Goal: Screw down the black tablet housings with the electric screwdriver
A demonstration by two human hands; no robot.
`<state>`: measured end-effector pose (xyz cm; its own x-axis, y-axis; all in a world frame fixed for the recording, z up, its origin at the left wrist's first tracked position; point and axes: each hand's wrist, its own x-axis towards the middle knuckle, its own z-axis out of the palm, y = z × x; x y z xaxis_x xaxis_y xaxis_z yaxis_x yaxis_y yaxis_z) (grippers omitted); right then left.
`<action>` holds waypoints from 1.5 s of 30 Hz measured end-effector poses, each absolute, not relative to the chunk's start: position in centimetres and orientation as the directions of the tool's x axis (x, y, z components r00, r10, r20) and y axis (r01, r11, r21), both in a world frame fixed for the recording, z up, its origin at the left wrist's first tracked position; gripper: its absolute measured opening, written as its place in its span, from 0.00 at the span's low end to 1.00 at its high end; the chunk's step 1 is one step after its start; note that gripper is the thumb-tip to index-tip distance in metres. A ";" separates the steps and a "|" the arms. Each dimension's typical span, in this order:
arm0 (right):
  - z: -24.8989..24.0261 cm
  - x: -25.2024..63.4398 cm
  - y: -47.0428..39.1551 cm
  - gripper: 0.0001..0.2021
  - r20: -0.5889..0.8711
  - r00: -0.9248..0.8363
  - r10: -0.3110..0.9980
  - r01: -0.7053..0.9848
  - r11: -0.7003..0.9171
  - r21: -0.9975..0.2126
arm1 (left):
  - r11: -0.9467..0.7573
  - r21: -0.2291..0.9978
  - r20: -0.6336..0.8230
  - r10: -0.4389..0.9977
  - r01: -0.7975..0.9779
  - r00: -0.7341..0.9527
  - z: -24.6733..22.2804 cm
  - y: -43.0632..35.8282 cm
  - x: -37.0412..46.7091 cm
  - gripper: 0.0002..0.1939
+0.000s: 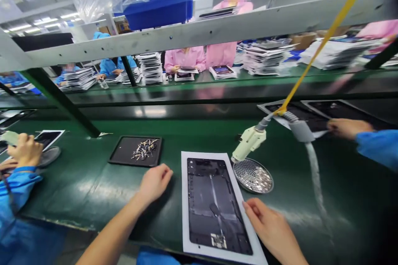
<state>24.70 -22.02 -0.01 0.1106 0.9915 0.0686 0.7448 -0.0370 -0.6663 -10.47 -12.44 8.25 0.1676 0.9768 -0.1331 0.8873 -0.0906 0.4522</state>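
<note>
A black tablet housing [214, 207] lies on a white foam sheet [184, 198] at the table's front edge. My right hand [267, 225] pinches the right edge of that sheet between thumb and fingers. To the left of the sheet, my left hand [155, 182] hovers over or rests on the green table with its fingers curled in; nothing shows in it. A black tray [121, 151] of small loose parts [145, 149] sits beyond my left hand. Behind my right hand is a round mesh dish [242, 169] of small silvery pieces [259, 179].
A pale green electric screwdriver [250, 143] hangs from a yellow strap [326, 41] above the dish. Co-workers' hands are at the far left [27, 151] and right [350, 127]. A metal rail [155, 39] crosses overhead, with a green post [62, 101] at left.
</note>
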 end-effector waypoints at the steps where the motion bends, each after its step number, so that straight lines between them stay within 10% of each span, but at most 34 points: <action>1: 0.0 24.8 -22.1 0.23 0.090 0.129 0.988 0.719 -0.031 -0.694 | -0.078 0.434 -0.088 0.988 0.898 0.129 9.0 -11.3 -12.2 0.13; 19: 0.2 24.7 -21.9 0.37 0.199 0.224 0.954 0.718 -0.024 -0.696 | -0.326 -0.248 -0.340 0.911 0.912 0.233 11.4 -5.7 -17.9 0.14; 25: 0.8 24.7 -22.0 0.37 0.160 0.251 0.955 0.703 -0.066 -0.708 | -0.292 -0.179 -0.311 0.923 0.939 0.228 13.3 -5.1 -18.5 0.10; 34: 0.9 24.4 -22.0 0.36 0.172 0.239 0.956 0.681 -0.039 -0.731 | -0.182 0.438 -0.115 0.960 0.880 0.256 15.8 -8.6 -18.4 0.15; 45: 0.9 24.5 -22.1 0.35 0.149 0.242 0.959 0.656 -0.049 -0.753 | -0.483 0.193 0.106 0.875 0.854 0.471 4.9 -7.3 -5.2 0.14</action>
